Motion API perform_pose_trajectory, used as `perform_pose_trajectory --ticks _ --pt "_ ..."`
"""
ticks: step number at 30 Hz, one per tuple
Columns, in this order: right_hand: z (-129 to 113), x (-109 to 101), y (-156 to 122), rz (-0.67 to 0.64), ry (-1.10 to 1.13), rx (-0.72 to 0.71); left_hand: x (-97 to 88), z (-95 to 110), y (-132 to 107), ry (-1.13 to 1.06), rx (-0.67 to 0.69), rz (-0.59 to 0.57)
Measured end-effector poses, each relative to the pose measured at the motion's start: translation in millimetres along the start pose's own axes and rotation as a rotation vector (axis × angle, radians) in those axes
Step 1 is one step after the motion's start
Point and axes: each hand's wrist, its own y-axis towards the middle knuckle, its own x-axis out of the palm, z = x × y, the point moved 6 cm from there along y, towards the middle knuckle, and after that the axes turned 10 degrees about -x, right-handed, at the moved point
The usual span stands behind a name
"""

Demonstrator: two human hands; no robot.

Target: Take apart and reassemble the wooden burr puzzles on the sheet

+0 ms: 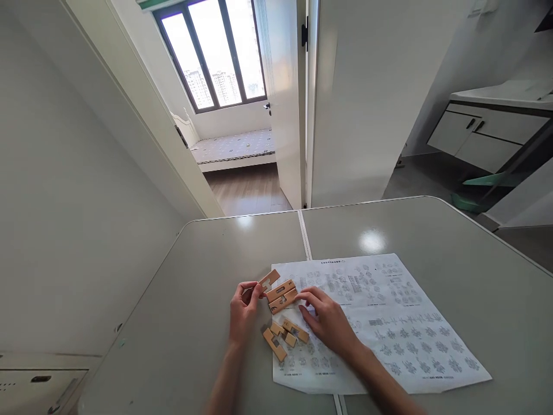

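My left hand [244, 305] pinches a notched wooden puzzle piece [270, 278] between thumb and fingers, above the left edge of a printed sheet [415, 340]. Just beside it, two numbered wooden puzzle pieces [281, 301] lie side by side. The fingertips of my right hand [324, 317] touch their right end, with the thumb held apart from the fingers. Closer to me are several loose wooden pieces: a notched bar [275, 344], another cut-out bar [297, 331] and smaller bits between them.
The sheet, covered with small diagrams, lies on a grey-green table [207, 357] with a pale seam [305, 233] across it. Beyond the table's far edge stand a door [285, 104] and a bed [237, 147]. A white cabinet [484, 132] is at the right.
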Motion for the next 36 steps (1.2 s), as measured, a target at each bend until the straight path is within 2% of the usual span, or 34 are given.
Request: perform_pose_trajectory --ticks 8,15,23,31,36 --pt "5.3 21.6 12.1 -0.082 -0.031 -0.157 0.6 -0.3 0.6 0.014 0.013 -0.002" --pt "18.8 22.9 8.6 -0.045 -0.043 -0.130 2.0 1.2 1.4 0.041 0.034 0.010" --pt "14.8 22.0 8.1 -0.046 -0.054 -0.142 5.6 6.2 -0.6 0.123 0.084 0.025" --pt "15.5 21.8 6.3 -0.068 -0.067 -0.120 4.8 9.4 -2.5 0.240 0.169 0.100" --pt "15.3 21.0 6.2 -0.068 -0.066 -0.114 8.5 11.4 -4.0 0.289 0.217 0.086"
